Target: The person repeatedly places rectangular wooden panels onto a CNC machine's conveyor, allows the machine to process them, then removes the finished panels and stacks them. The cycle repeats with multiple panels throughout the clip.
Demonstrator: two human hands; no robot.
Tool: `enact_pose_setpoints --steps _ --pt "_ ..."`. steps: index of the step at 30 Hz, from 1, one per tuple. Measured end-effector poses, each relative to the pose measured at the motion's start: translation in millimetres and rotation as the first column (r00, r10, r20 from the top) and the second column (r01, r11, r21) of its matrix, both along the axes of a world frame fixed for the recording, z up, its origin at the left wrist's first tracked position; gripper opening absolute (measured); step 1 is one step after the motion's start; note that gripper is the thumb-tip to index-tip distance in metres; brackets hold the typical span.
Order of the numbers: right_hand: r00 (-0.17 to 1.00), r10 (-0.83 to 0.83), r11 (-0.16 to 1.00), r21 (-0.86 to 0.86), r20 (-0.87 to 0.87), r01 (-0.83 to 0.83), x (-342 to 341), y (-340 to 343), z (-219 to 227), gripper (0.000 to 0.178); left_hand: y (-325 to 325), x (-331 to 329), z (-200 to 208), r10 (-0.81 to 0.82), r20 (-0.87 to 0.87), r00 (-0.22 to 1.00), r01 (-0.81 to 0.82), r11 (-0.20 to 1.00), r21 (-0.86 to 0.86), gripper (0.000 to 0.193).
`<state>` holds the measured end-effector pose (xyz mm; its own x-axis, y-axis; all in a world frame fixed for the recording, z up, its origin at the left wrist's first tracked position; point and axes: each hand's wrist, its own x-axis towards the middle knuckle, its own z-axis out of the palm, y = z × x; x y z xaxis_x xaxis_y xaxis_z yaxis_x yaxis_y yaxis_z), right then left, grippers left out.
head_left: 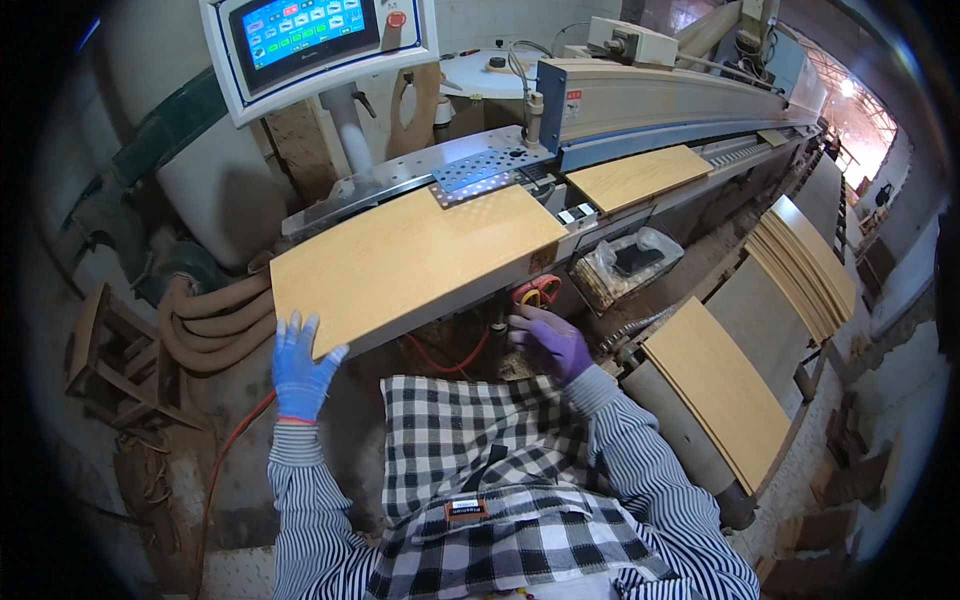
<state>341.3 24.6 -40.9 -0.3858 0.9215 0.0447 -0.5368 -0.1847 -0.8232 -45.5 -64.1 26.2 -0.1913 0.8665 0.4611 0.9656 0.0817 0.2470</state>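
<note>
A light wood-coloured panel [420,260] lies flat on the machine's infeed table in front of me. My left hand [303,368], in a blue glove, is at the panel's near left corner. Its fingers are stretched out and the thumb is spread against the edge. In a purple glove, my right hand [556,343] hangs in front of the machine, below the table's front edge, with loosely bent fingers and nothing visible in them. Just beyond it is a red and yellow object [537,292]. A second panel [640,178] lies farther along the machine, beside its long beam.
At the right, a roller conveyor [670,420] carries several panels [720,390] and a taller stack [800,265]. A bin with a plastic liner [628,262] stands under the machine. A control screen [305,40] rises at the back left, above thick hoses [225,325] and a wooden stool [125,355].
</note>
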Motion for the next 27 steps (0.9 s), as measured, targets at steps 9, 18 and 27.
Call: enact_pose_setpoints --steps 9,18,27 --pt "-0.397 -0.673 0.717 0.683 0.625 -0.14 194.2 -16.6 -65.2 0.031 28.2 -7.5 -4.0 -0.021 0.022 1.0 0.021 1.0 -0.01 0.064" --pt "-0.533 -0.604 0.778 0.581 0.592 -0.237 212.3 -19.8 -92.9 0.041 25.0 -26.0 -14.2 0.016 0.054 0.998 -0.014 0.999 -0.049 0.06" --pt "-0.222 -0.74 0.633 0.769 0.634 0.088 183.7 -130.5 -70.4 0.03 36.0 -22.4 -16.6 -0.016 0.059 0.998 0.018 0.999 -0.027 0.06"
